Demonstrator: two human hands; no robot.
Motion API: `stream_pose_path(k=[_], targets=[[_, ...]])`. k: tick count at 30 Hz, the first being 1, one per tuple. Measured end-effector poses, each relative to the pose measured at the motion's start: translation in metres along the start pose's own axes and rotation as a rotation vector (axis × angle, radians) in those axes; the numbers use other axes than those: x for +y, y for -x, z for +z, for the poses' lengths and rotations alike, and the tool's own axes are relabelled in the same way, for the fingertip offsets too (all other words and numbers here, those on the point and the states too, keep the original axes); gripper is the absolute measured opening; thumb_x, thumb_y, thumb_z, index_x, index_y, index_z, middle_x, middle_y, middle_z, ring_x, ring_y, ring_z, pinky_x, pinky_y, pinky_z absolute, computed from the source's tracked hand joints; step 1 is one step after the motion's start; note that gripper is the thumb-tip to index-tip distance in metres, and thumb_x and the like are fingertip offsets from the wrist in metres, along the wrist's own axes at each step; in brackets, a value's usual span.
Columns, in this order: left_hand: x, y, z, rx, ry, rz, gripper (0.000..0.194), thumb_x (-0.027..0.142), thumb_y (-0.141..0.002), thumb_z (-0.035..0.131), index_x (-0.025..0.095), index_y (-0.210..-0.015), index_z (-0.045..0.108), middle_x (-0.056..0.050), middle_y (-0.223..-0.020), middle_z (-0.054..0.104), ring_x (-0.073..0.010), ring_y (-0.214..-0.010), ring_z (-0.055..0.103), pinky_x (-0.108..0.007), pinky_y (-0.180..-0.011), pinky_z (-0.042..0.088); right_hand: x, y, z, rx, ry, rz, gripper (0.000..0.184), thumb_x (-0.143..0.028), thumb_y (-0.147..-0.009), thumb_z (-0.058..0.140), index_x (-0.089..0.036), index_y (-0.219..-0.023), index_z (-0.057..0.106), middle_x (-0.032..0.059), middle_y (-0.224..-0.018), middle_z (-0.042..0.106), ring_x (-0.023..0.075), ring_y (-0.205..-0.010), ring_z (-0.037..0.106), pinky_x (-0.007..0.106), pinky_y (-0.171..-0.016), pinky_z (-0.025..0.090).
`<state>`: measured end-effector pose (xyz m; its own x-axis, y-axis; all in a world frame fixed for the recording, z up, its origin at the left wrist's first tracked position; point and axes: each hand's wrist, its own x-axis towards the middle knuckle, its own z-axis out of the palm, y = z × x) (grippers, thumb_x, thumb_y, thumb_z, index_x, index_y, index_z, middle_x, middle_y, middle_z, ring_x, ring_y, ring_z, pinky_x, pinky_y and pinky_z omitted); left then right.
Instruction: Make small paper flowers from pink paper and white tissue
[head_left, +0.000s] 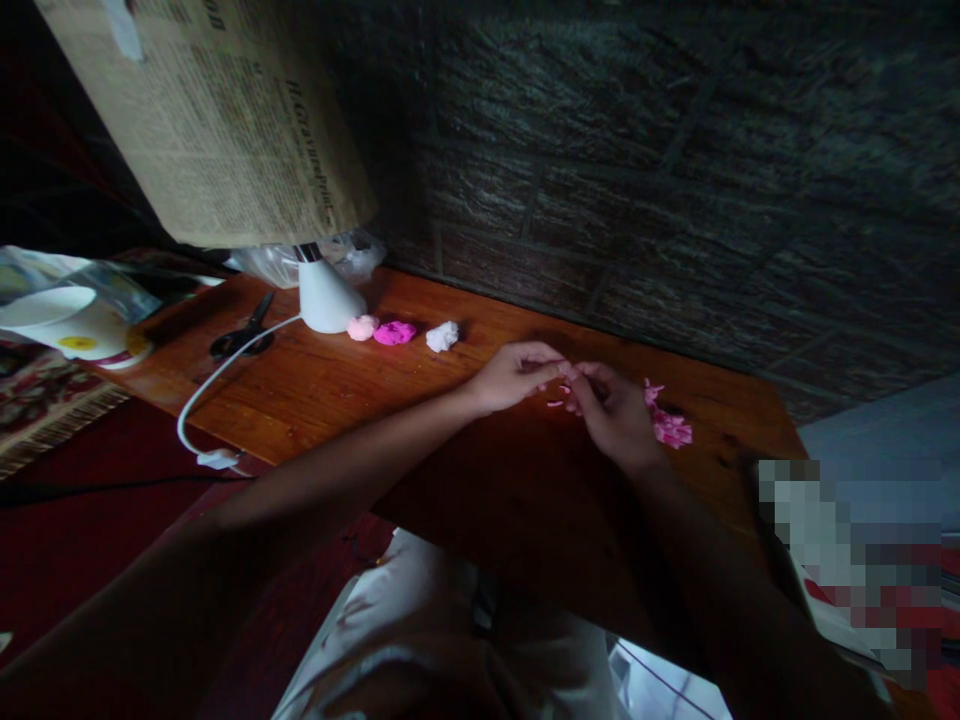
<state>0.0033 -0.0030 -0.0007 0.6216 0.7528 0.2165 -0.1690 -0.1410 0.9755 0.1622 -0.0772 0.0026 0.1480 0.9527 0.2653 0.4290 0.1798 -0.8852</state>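
Observation:
Over the table, the fingertips of my left hand (512, 380) and my right hand (616, 418) meet in a pinch. Between them is a small pale pink piece of clay (565, 369), mostly hidden by the fingers. Tiny pink scraps (555, 403) lie just beneath. Right beside my right hand is a cluster of pink petal-like pieces (673, 431), partly covered by that hand. To the left of my left hand, three soft lumps of clay sit in a row: a white lump (442, 337), a bright magenta lump (395, 333) and a pale peach lump (362, 327).
A lamp with a white base (328, 298) and newsprint shade (247, 120) stands at the back left, its white cable (196, 395) running over the table edge (255, 455). Black scissors (244, 335) and a paper cup (82, 325) are farther left. A dark brick wall (585, 170) rises behind.

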Motion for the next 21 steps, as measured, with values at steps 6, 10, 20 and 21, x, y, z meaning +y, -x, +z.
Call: stream_pose_path(k=[6,10,20,21], targets=[[-0.0011,-0.0010,-0.0002,0.049,-0.034,0.020,0.026,0.039,-0.084,0.072,0.013,-0.087,0.067,-0.004,-0.083,0.070,-0.0091,-0.072,0.059,-0.023,-0.066,0.045,-0.0018,-0.0013,-0.0007,0.018,-0.137,0.063,0.042,-0.062,-0.083,0.068,-0.021,-0.091,0.075,-0.0006,-0.062,0.066,0.0149,-0.056,0.058,0.030,-0.057,0.049],[-0.0011,-0.0009,-0.0002,0.061,0.003,-0.010,0.028,0.041,-0.084,0.071,0.013,-0.086,0.066,-0.004,-0.081,0.069,-0.0079,-0.066,0.056,-0.021,-0.059,0.040,-0.0016,-0.0022,-0.0009,0.011,-0.180,0.092,0.042,-0.060,-0.080,0.072,-0.021,-0.095,0.076,0.0006,-0.070,0.069,0.0142,-0.058,0.058,0.029,-0.057,0.049],[-0.0039,-0.0007,0.0007,0.028,0.087,-0.030,0.038,0.043,-0.075,0.080,0.011,-0.092,0.066,-0.004,-0.083,0.069,-0.0061,-0.061,0.051,-0.020,-0.054,0.037,0.0023,-0.0027,-0.0018,0.028,-0.190,0.131,0.045,-0.063,-0.076,0.074,-0.021,-0.093,0.074,-0.0014,-0.063,0.065,0.0141,-0.057,0.057,0.029,-0.056,0.049],[-0.0038,-0.0008,0.0004,0.030,0.090,-0.032,0.038,0.043,-0.075,0.079,0.011,-0.092,0.066,-0.004,-0.083,0.069,-0.0062,-0.061,0.051,-0.021,-0.054,0.037,0.0018,-0.0025,-0.0015,0.026,-0.199,0.130,0.045,-0.063,-0.076,0.073,-0.021,-0.092,0.074,-0.0014,-0.063,0.065,0.0138,-0.056,0.056,0.028,-0.055,0.048]])
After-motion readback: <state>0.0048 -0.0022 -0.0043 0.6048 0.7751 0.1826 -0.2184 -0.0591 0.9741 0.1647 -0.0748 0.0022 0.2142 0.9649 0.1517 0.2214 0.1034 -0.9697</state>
